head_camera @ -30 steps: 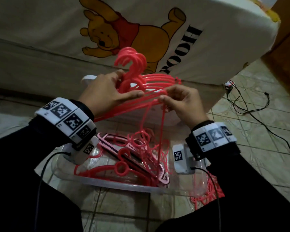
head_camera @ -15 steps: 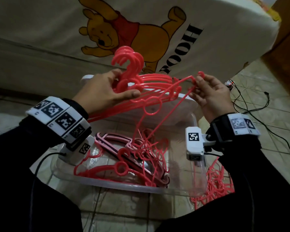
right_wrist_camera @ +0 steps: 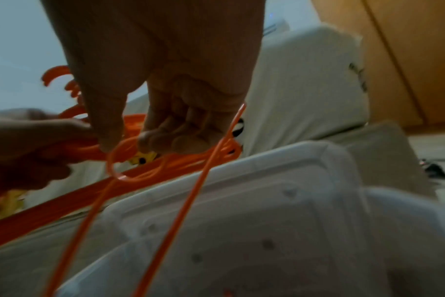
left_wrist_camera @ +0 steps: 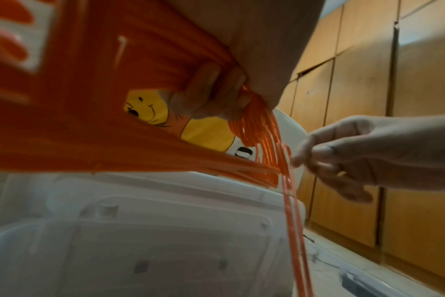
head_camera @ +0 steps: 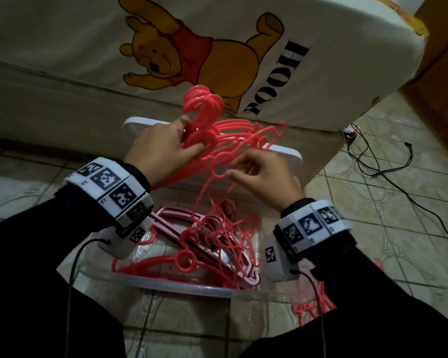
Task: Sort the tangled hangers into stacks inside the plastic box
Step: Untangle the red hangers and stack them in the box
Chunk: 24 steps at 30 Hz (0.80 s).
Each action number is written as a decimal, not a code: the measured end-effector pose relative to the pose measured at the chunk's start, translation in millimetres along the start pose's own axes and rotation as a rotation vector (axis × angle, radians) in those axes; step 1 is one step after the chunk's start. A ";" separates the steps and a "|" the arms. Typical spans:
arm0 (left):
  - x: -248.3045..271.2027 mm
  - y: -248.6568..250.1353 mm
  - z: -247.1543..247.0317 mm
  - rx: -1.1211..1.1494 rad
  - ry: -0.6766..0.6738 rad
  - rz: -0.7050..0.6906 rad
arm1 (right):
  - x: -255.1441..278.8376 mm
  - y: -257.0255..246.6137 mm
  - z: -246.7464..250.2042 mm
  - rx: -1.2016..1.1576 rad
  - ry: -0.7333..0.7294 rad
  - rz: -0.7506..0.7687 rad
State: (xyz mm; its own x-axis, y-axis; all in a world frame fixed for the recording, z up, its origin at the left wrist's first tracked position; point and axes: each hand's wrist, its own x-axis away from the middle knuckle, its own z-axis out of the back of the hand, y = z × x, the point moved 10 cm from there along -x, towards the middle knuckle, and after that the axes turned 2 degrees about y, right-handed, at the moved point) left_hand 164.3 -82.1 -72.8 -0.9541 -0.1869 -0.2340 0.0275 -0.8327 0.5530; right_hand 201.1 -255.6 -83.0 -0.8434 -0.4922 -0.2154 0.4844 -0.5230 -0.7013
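My left hand [head_camera: 189,140] grips a bundle of red hangers [head_camera: 204,104] by their necks, hooks pointing up, above the clear plastic box [head_camera: 192,288]. In the left wrist view its fingers [left_wrist_camera: 211,96] curl round the bundle. My right hand [head_camera: 237,167] is just to the right, fingers curled, pinching a loose red hanger [head_camera: 204,192] at its ring. That hanger hangs down into the tangle of red hangers [head_camera: 217,241] in the box. The right wrist view shows thumb and fingers [right_wrist_camera: 130,140] at the ring [right_wrist_camera: 135,160]. Pink hangers [head_camera: 171,218] lie in the box.
The box's white lid [head_camera: 290,156] leans against a mattress with a bear print [head_camera: 192,47] behind the box. More red hangers [head_camera: 313,306] lie on the tiled floor at the right of the box. Black cables [head_camera: 388,171] run across the floor at far right.
My right hand swung out to the right with one hanger's end, then came back to the middle and now holds it at the ring. The left hand kept its bundle nearly still.
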 end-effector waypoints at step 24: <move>-10.0 -14.8 47.3 0.262 0.174 0.064 | 23.1 11.0 13.3 0.281 -0.128 0.066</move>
State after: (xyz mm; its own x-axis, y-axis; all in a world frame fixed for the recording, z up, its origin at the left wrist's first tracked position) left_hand 159.3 -43.3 -40.8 -0.8872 -0.3395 -0.3125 -0.0134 -0.6580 0.7529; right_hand 190.0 -282.0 -86.7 -0.7808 -0.6055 -0.1544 0.5971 -0.6503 -0.4696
